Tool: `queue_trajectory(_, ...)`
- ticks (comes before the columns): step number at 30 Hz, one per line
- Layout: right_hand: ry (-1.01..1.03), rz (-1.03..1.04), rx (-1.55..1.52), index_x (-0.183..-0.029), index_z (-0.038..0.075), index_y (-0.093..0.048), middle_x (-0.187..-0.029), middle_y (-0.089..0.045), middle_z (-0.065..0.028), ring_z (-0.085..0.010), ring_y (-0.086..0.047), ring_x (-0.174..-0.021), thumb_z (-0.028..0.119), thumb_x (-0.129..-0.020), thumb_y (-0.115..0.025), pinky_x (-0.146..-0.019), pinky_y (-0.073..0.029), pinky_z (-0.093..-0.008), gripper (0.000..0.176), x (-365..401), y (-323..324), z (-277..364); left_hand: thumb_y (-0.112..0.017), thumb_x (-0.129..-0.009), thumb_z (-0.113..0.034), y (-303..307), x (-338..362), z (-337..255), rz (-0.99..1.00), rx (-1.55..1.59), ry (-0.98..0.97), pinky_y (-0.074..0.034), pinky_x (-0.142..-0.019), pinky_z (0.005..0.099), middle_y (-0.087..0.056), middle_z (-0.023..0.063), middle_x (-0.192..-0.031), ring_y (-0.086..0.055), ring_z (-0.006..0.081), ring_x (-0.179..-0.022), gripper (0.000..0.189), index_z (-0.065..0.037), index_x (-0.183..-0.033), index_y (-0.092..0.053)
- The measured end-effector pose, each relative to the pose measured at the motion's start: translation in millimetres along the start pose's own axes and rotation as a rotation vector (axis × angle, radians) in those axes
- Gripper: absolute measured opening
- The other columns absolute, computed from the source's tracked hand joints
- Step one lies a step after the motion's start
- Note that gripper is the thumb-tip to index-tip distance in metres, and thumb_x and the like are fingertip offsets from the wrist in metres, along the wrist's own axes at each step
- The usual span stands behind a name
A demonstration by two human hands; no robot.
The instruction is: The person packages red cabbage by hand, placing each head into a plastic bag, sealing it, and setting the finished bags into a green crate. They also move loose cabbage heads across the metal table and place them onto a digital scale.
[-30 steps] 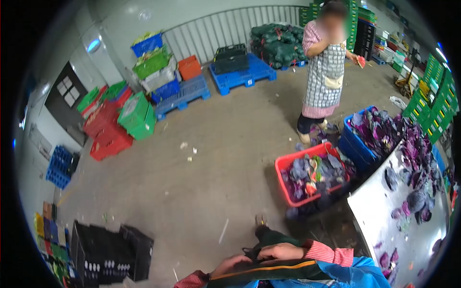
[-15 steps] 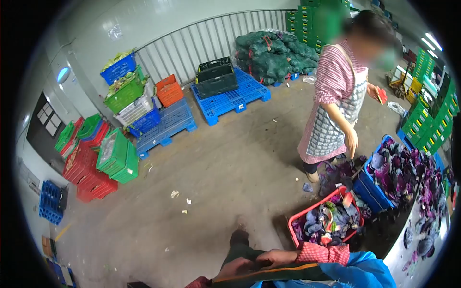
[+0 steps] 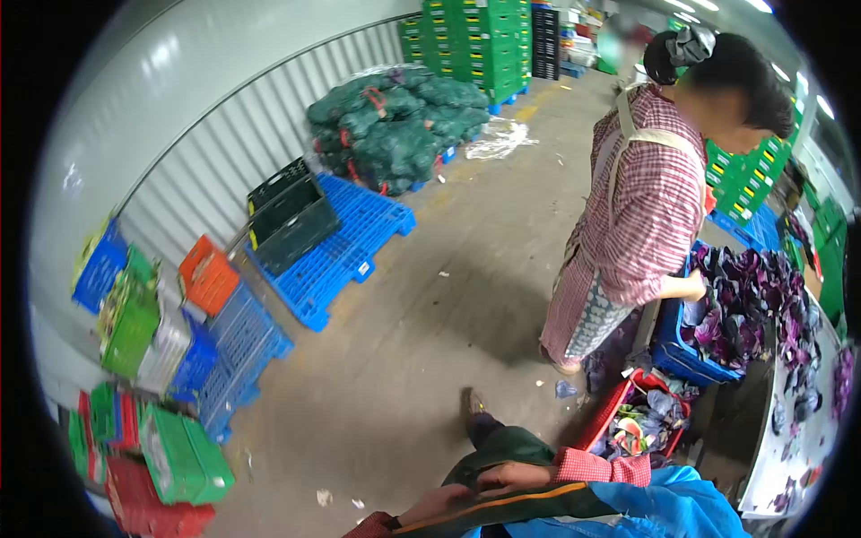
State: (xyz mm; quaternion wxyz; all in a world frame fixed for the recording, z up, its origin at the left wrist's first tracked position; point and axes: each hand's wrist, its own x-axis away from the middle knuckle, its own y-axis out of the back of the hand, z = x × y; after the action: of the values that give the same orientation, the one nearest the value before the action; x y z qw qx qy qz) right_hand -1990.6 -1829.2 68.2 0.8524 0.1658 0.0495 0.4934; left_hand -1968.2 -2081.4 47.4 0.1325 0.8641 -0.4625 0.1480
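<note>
Both hands are close together at my waist, low in the view, beside the dark orange-striped edge of my clothing [image 3: 529, 498]. My left hand [image 3: 438, 503] has its fingers curled inward. My right hand [image 3: 515, 476], below a red checked cuff, bends its fingers toward the left one. Both look closed; whatever they hold is hidden behind the garment edge. Blue material [image 3: 664, 507] covers my right side. To the right, a red crate [image 3: 612, 414] contains purple cabbage leaves [image 3: 647, 414] and reddish scraps.
A co-worker [image 3: 641, 197] leans over a blue crate [image 3: 686, 359] of purple leaves. A metal table [image 3: 771, 457] runs along the right. Blue pallets [image 3: 381, 215], green net sacks [image 3: 390, 125] and stacked crates [image 3: 184, 448] stand at left and back. Scraps litter the floor [image 3: 386, 386].
My view has swung right, so the crates and pallets shift left. The co-worker has turned and now reaches into the blue crate. My hands stay together at my waist.
</note>
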Motion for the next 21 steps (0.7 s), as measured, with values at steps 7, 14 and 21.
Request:
queue_trajectory(7, -0.048, -0.143, -0.146, -0.106, 0.001, -0.055, -0.099, -0.058, -0.0152, -0.0253, -0.055, -0.092, 0.033, -0.095, -0.05, -0.081, -0.044, -0.0349, 0.035, -74.2, 195.9, -61.0, -0.067, -0.082, -0.02, 189.2, -169.4, -37.4, -0.011, -0.239, -0.047, -0.048, -0.079, 0.0291, -0.063, 0.0064, -0.092, -0.06, 0.0157, -0.087, 0.025, -0.006, -0.102, -0.061)
queue_trajectory(14, -0.238, -0.313, -0.222, -0.114, 0.005, -0.055, -0.102, -0.061, -0.0133, -0.0207, -0.057, -0.094, 0.031, -0.096, -0.049, -0.083, -0.044, -0.0328, 0.032, -98.6, 362.3, -88.1, -0.063, -0.083, -0.01, 323.1, -328.4, -108.2, 0.052, -0.201, -0.326, -0.045, -0.07, 0.0299, -0.059, 0.0102, -0.087, -0.056, 0.0172, -0.081, 0.01, -0.003, -0.09, -0.061)
queue_trajectory(21, -0.391, -0.581, -0.228, -0.119, 0.007, -0.051, -0.104, -0.062, -0.0184, -0.0332, -0.061, -0.096, 0.041, -0.092, -0.051, -0.082, -0.047, -0.0403, 0.043, -129.5, 534.4, -166.8, -0.061, -0.086, -0.011, 476.4, -542.0, -121.7, 0.32, -0.201, -0.199, -0.046, -0.075, 0.0288, -0.06, 0.0057, -0.092, -0.056, 0.0139, -0.088, 0.01, -0.003, -0.092, -0.061)
